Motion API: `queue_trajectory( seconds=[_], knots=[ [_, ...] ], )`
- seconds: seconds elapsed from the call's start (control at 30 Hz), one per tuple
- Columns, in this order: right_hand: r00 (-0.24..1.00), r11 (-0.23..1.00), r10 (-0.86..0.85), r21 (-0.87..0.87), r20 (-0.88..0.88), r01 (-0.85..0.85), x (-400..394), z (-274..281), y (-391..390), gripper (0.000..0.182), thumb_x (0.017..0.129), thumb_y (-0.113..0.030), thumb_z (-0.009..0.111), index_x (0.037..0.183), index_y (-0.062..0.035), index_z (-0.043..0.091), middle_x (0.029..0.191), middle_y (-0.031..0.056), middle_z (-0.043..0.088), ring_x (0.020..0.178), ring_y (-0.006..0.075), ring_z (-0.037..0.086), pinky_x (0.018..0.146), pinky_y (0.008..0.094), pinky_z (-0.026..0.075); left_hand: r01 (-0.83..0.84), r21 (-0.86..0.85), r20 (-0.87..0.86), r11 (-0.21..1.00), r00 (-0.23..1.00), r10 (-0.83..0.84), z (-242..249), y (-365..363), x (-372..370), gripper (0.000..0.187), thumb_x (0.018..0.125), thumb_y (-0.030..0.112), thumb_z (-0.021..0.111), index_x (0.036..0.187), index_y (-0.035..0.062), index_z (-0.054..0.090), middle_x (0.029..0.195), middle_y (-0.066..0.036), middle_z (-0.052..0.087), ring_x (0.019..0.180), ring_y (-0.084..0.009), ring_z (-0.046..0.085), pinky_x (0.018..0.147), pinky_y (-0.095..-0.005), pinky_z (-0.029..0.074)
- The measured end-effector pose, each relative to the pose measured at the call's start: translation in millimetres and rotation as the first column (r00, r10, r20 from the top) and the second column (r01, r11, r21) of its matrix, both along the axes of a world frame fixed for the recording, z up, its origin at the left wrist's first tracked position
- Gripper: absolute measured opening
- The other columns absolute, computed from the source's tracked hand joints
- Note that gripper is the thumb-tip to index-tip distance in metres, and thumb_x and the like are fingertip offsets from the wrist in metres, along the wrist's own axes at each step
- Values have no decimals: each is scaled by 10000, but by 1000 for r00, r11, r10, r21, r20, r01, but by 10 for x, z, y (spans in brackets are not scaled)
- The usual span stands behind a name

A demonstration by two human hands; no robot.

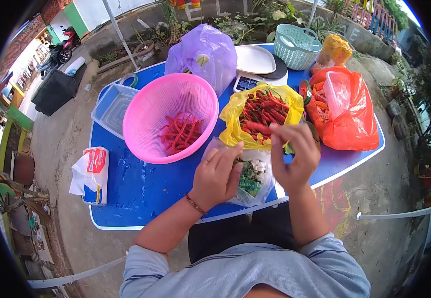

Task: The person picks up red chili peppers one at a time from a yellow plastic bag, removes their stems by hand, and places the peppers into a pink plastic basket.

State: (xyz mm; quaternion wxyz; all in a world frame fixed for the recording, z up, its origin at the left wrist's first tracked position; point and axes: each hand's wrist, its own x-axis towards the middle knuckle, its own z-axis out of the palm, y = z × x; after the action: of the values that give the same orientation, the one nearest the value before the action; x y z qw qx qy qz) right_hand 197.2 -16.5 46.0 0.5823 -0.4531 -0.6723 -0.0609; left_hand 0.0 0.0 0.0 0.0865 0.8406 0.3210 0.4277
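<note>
My right hand [296, 154] pinches a red chili pepper [259, 127] at its fingertips, over the front of a yellow plastic bag [229, 119] full of red chilies [265, 110]. My left hand [216, 175] is half curled, thumb and fingers apart, with nothing visible in it. It hovers over a clear plastic bag [260, 191] holding green leaves and white pieces. Left of the yellow bag, a pink mesh basket [146, 114] tilts toward me, with several red chilies [180, 133] in its bottom.
On the blue table [126, 198] are a tissue pack [96, 174], a clear container [108, 111], a purple bag [210, 54], a kitchen scale [245, 83] bearing a white tray [252, 59], a green basket [297, 47] and a red-orange bag [352, 129]. The table's edge faces me.
</note>
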Motion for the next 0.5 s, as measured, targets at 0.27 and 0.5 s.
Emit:
queue_trajectory(
  seconds=[0.27,0.5],
  knots=[
    [943,952,296,-122,150,-279,-297,-332,-295,369,709,79,789,1061,-20,745,941,110,681,783,270,645,678,352,521,327,-558,596,763,797,95,-33,28,2,239,1037,119,634,1208,-40,681,1001,-72,767,764,-37,612,682,-225,509],
    [956,992,-62,-92,286,92,-150,-120,-291,388,766,-58,763,1147,-135,755,1068,75,681,918,260,621,829,396,491,79,-98,222,992,973,-55,79,-20,-10,222,903,49,772,1118,14,731,966,-71,758,709,-137,638,671,-257,516]
  ],
)
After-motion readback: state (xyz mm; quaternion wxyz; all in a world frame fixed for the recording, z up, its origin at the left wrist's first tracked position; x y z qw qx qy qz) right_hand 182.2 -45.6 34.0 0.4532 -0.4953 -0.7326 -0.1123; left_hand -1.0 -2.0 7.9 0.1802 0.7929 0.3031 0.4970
